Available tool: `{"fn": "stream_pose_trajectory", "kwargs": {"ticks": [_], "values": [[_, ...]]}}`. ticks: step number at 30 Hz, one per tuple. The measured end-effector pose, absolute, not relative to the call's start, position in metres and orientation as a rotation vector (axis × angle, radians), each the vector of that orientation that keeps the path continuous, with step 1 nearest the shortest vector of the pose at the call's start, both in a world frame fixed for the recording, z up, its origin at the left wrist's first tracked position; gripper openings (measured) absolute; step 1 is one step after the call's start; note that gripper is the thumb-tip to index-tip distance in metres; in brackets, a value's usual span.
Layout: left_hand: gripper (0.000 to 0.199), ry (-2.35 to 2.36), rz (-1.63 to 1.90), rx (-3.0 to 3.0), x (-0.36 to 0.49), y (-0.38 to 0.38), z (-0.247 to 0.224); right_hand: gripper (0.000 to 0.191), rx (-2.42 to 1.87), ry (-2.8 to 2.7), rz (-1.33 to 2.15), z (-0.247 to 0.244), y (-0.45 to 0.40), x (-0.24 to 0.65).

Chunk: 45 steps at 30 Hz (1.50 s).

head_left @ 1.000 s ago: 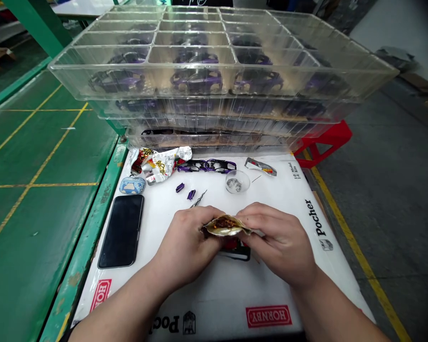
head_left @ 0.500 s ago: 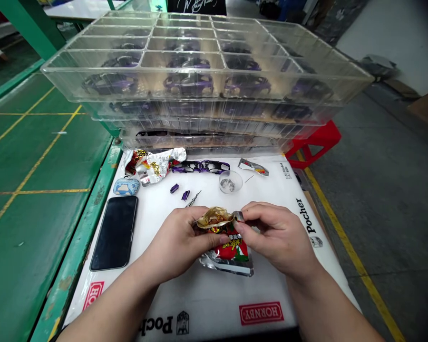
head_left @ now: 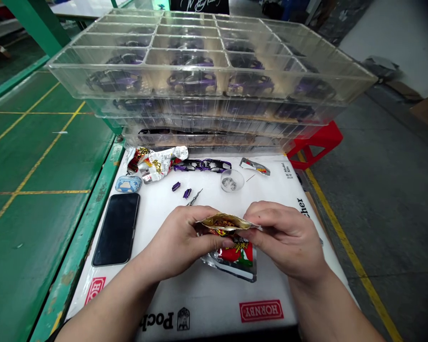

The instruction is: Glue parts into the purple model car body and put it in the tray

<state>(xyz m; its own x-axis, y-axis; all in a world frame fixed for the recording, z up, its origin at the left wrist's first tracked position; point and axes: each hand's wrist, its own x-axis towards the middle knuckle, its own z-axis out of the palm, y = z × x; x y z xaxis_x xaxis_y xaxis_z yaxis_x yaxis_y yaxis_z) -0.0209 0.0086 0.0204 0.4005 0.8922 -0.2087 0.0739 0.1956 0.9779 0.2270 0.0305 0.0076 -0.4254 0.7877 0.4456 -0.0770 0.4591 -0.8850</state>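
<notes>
Green-painted floor (head_left: 39, 228), white printed desk mat (head_left: 199, 299), stacked clear trays (head_left: 196, 92) ahead. Here my left hand (head_left: 178, 242) and right hand (head_left: 285, 240) have their fingers pinching opposite edges of a gold foil sachet (head_left: 228, 222), held open just above a red printed packet (head_left: 237, 256).

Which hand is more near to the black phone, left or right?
Left. The left hand is beside the phone, not touching it; the right hand is farther off.
</notes>
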Motion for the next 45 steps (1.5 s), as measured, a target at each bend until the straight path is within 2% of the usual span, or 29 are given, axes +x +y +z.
{"fn": "stream_pose_trajectory", "kwargs": {"ticks": [12, 18, 24, 31, 34, 38, 42, 45], "values": [[0.015, 0.880, 0.865, 1.110, -0.017, 0.006, 0.018, 0.042, -0.686, -1.736, 0.993, 0.010, 0.024, 0.228], [0.017, 1.031, 0.901, 1.304, -0.020, 0.005, 0.017, 0.028, -0.822, -1.674, 0.930, 0.007, 0.021, 0.223], [0.014, 1.224, 0.987, 1.362, -0.015, 0.004, 0.017, 0.023, -0.848, -1.552, 0.915, 0.001, 0.018, 0.216], [0.036, 0.951, 0.994, 0.858, -0.015, 0.008, 0.009, 0.031, -0.818, -1.583, 0.877, 0.005, 0.022, 0.221], [0.037, 0.977, 1.043, 0.837, -0.018, 0.010, 0.005, 0.024, -0.847, -1.581, 0.906, 0.006, 0.023, 0.221], [0.036, 1.076, 1.128, 0.908, -0.019, 0.009, 0.004, 0.002, -0.923, -1.493, 1.023, 0.005, 0.023, 0.218], [0.029, 1.174, 1.116, 1.149, -0.019, 0.005, 0.008, 0.022, -0.999, -1.419, 1.220, 0.009, 0.025, 0.217], [0.024, 1.227, 1.090, 1.324, -0.021, 0.001, 0.008, 0.023, -1.018, -1.418, 1.267, 0.011, 0.027, 0.219]]}}
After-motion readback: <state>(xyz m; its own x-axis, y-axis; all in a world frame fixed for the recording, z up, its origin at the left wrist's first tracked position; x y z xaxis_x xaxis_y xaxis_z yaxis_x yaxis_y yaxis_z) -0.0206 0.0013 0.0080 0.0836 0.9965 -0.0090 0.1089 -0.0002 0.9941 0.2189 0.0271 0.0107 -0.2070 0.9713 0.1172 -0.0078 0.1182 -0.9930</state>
